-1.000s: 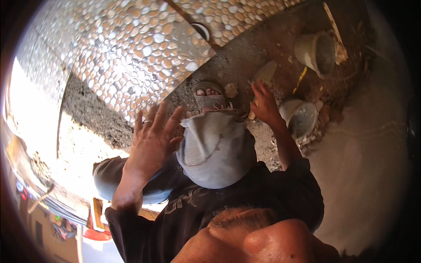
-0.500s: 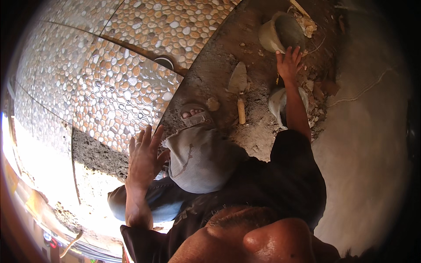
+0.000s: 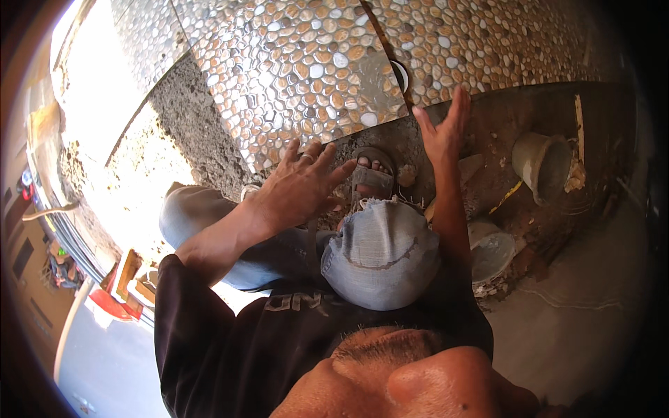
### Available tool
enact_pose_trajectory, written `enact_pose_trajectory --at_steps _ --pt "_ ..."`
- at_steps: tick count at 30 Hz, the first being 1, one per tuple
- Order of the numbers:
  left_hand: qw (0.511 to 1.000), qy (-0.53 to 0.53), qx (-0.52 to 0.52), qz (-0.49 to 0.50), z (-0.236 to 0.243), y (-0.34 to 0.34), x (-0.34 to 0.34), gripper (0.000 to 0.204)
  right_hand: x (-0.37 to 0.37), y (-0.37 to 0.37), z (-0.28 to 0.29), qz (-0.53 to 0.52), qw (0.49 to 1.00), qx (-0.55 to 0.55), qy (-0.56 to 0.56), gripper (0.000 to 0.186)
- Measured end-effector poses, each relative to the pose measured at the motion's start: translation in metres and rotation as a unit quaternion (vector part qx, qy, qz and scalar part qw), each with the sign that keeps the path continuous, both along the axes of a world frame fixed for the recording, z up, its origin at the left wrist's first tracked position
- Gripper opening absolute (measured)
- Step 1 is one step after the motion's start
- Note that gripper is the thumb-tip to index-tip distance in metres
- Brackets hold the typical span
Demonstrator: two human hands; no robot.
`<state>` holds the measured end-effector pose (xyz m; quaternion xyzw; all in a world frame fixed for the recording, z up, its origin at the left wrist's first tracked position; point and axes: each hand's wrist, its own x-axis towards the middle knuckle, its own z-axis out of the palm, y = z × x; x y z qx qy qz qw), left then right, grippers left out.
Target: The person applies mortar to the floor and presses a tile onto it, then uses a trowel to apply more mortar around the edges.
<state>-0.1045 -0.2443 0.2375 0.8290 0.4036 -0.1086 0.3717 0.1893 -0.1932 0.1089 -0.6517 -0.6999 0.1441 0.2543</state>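
My left hand [image 3: 296, 182] has its fingers spread, with nothing in it, by the near edge of a wet pebble-patterned tile [image 3: 293, 76]. A ring is on one finger. Farther right, my right hand [image 3: 444, 136] reaches forward, thumb apart from the fingers and palm turned inward, beside the tile's right corner. It holds nothing; whether it touches the tile I cannot tell. Behind my right forearm a trowel blade [image 3: 471, 168] lies on the dirt, its handle mostly hidden. A round white-rimmed thing [image 3: 399, 75] sits at the joint between two tiles.
On the dirt at the right lie a tilted bucket [image 3: 527, 161] and, nearer, a pale container [image 3: 492, 255]. A wooden stick [image 3: 580, 129] is beside the bucket. Rough mortar [image 3: 191, 118] borders the tile's left side. My sandalled foot [image 3: 374, 171] stands between my hands.
My view has turned left. The right hand has moved from beside the bucket to the tile's right corner. My left hand has moved to the tile's near edge.
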Motion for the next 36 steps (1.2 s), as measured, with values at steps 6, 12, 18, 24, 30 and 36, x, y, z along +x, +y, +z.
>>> enact_pose_trajectory --at_steps 6,12,18,24,30,36 --pt "0.999 0.007 0.025 0.033 0.016 -0.014 -0.009 0.070 -0.061 0.090 -0.043 0.061 0.996 -0.035 -0.063 0.106" --pt "0.999 0.019 0.011 0.027 0.016 -0.021 -0.017 0.070 -0.079 0.095 -0.058 0.089 0.983 -0.089 -0.133 0.117" --pt "1.000 0.009 0.019 0.023 0.016 -0.021 -0.018 0.071 -0.096 0.091 -0.055 0.093 0.982 -0.089 -0.142 0.117" --pt "0.999 0.015 0.019 0.025 0.015 -0.018 -0.018 0.073 -0.084 0.097 -0.056 0.068 0.986 -0.081 -0.129 0.115" --pt "0.999 0.014 0.008 0.028 0.014 -0.015 -0.018 0.072 -0.063 0.107 -0.061 0.015 0.990 -0.005 -0.141 0.097" --pt "1.000 0.011 0.015 0.024 0.015 -0.017 -0.015 0.072 -0.017 0.130 -0.062 -0.079 0.994 0.043 -0.054 0.067"
